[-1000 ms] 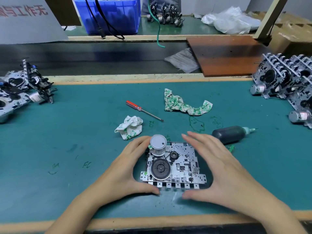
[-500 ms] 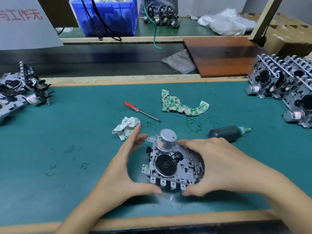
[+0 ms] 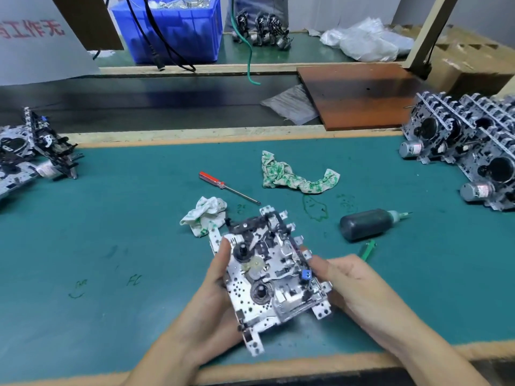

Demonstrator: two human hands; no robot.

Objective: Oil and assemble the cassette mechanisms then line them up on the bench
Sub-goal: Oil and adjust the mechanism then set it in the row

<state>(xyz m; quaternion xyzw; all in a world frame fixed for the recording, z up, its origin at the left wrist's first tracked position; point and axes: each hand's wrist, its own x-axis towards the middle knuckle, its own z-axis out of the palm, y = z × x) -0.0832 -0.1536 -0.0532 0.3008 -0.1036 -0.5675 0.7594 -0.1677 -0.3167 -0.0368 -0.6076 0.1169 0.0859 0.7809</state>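
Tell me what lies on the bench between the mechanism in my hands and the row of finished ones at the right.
The held mechanism, gripped by the left hand and right hand, has the oil bottle lying on the mat on the way to the right-hand row. A small green piece lies just nearer.

Oil bottle (image 3: 367,224) right of held mechanism (image 3: 270,277), screwdriver (image 3: 227,187) behind

Setting: small electronics assembly workshop. Evidence: green-matted bench (image 3: 111,246); rows of cassette mechanisms (image 3: 471,151) at 2 o'clock, more (image 3: 30,151) at 10; red screwdriver (image 3: 227,187), oil bottle (image 3: 367,224), stained rags (image 3: 295,176) centre; blue parts bin (image 3: 178,32) at 11.
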